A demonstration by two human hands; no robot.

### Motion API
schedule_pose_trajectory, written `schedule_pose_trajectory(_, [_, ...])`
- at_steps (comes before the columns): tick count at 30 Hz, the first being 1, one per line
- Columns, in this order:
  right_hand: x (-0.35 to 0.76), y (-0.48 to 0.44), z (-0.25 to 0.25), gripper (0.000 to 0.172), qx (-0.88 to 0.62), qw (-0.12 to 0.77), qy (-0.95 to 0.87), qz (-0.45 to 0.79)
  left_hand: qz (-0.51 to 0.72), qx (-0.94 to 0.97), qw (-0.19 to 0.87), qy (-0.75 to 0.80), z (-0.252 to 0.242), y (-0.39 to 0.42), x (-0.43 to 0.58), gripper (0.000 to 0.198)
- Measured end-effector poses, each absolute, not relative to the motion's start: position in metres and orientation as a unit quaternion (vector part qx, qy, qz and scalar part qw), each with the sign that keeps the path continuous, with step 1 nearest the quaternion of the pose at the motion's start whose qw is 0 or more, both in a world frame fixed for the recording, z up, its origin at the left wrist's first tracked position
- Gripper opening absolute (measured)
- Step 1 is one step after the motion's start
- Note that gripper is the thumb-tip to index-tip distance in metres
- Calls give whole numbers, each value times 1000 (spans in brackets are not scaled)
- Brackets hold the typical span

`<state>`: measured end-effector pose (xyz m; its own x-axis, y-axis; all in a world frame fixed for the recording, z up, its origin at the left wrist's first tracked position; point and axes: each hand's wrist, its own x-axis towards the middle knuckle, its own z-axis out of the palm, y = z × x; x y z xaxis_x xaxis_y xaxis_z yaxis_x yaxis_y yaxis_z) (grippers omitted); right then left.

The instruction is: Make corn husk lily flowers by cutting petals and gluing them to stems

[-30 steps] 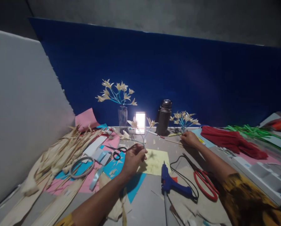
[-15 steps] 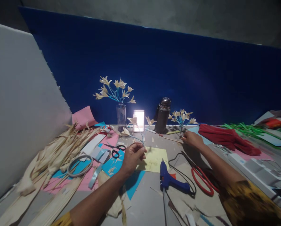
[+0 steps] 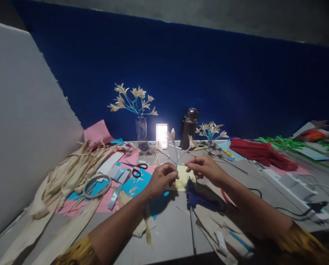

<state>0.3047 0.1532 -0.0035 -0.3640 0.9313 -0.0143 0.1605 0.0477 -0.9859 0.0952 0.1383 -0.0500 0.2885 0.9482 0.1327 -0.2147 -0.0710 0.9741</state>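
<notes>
My left hand (image 3: 163, 179) pinches the lower end of a branched stem wrapped in pale blue, which bears several cream artificial flowers (image 3: 191, 141). The stem (image 3: 176, 157) stands upright above a yellow sheet (image 3: 183, 183). Just right of it hovers my right hand (image 3: 207, 170), apart from the stem, its thumb and forefinger brought together. Anything between those fingertips is too small to make out. A blue glue gun (image 3: 201, 200) lies beneath the right hand, its nozzle toward the yellow sheet.
Behind stand a glass vase (image 3: 141, 134) of similar flowers, a dark flask (image 3: 189, 129) and a smaller bunch of flowers (image 3: 211, 132). Dried husk strips (image 3: 70, 165), a tape ring (image 3: 97, 187) and black scissors (image 3: 138, 170) lie left. A power strip (image 3: 293, 195) and red cloth (image 3: 263, 154) lie right.
My right hand has come from beside the small flower bunch at the back right to near the held stem. The left hand keeps its hold, and the flowers have turned and shifted slightly right.
</notes>
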Motion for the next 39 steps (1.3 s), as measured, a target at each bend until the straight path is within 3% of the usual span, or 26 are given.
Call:
schedule_pose_trajectory(9, [276,148,10,34,-441,433,-624,478,445,566,625,302,-42,128,97,30])
schedule_pose_trajectory(15, [275,148,10,36,-448,458,-616,458,440,594,581,342,-45,131,98,25])
schedule_pose_trajectory(19, [297,168,17,36,-463,502,-589,432,387,708,429,406,-17,127,86,17])
schedule_pose_trajectory(21, [314,183,17,38,-481,507,-573,429,309,785,303,443,11,114,70,19])
schedule_pose_trajectory(23, [330,198,11,38,-507,494,-555,436,206,828,250,458,40,94,47,26])
schedule_pose_trajectory(26, [348,218,-11,35,-556,457,-530,449,149,826,313,444,69,61,7,33])
schedule_pose_trajectory(30, [363,240,-41,21,-620,401,-503,450,147,721,622,268,56,43,-30,61])
schedule_pose_trajectory(31, [367,244,-46,22,-633,389,-498,448,224,676,639,290,47,43,-33,63])
schedule_pose_trajectory(33, [372,251,-55,29,-652,368,-492,444,344,625,535,452,28,45,-36,46])
schedule_pose_trajectory(36, [376,259,-65,32,-673,343,-491,435,368,605,369,601,8,37,-40,31])
schedule_pose_trajectory(39, [375,264,-74,33,-690,327,-497,413,358,607,425,568,0,17,-51,29])
